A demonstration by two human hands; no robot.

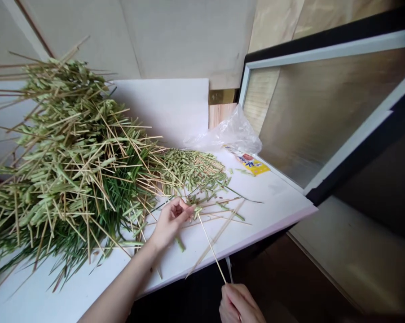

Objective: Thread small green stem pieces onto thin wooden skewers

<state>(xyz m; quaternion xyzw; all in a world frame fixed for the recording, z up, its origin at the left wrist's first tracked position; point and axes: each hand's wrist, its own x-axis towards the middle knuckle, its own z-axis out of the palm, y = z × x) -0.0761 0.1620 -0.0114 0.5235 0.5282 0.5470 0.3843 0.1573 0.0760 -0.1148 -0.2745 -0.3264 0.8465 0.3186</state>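
Observation:
My right hand (241, 304) grips the lower end of a thin wooden skewer (212, 249), which slants up and left over the table edge. At its tip is a short pale-green piece of cut green bean (197, 210). The thumb and fingers of my left hand (173, 220) are pinched together at that piece; how much of it lies between them is partly hidden. Beyond my left hand is a heap of cut green bean pieces (182, 168), some on skewers. Bare skewers (219, 233) lie loose on the table beside my hands.
A tall pile of loaded bean skewers (64, 148) fills the left side, sticks pointing outward, with long green leafy stalks (121, 181) among them. A clear plastic bag (232, 132) and a yellow packet (253, 165) lie at the back right. A framed panel (323, 107) borders the white table (273, 197).

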